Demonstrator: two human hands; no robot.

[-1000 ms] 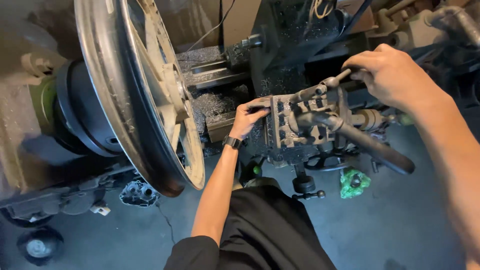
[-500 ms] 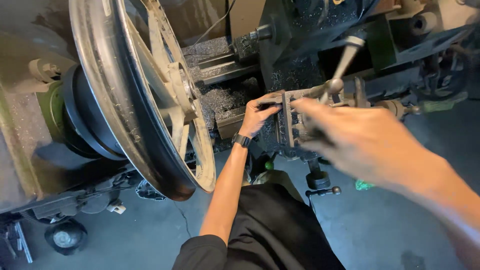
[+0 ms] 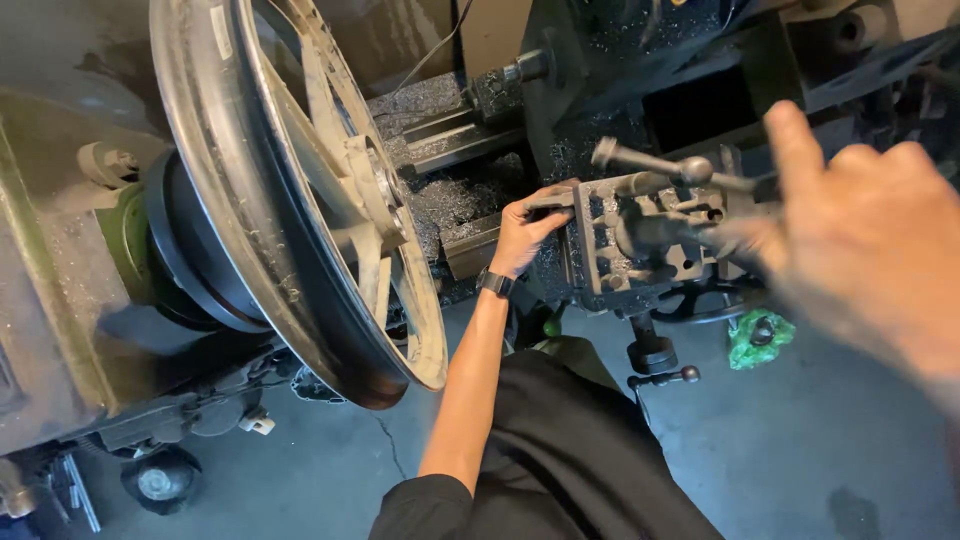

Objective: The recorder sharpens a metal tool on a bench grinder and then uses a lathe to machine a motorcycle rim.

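Left hand (image 3: 522, 235) reaches out to the dark metal tool block (image 3: 640, 240) of a lathe, fingers curled over the block's left edge and gripping it, thumb underneath; a dark wristband (image 3: 495, 283) sits on that wrist. Right hand (image 3: 860, 235) is close to the camera and motion-blurred, raised in front of the right side of the block, fingers spread and loosely open, holding nothing; whether the fingertips touch the block or its lever, cannot tell through the blur. The tool block sits mid-frame right of centre, on the lathe carriage, with a ball-ended lever handle (image 3: 655, 165) angled across its top and a dark handwheel (image 3: 715, 300) just below it. Left of the hands, a large dusty alloy wheel rim (image 3: 300, 190) is mounted on the lathe chuck (image 3: 190, 250), tilted face toward the block, well apart from both hands. Behind, the lathe bed (image 3: 450, 140) is covered in dark metal chips. On the grey floor (image 3: 800, 440) lies a green crumpled bag (image 3: 760, 338) under the carriage. The person's black clothing (image 3: 570, 460) fills bottom centre.
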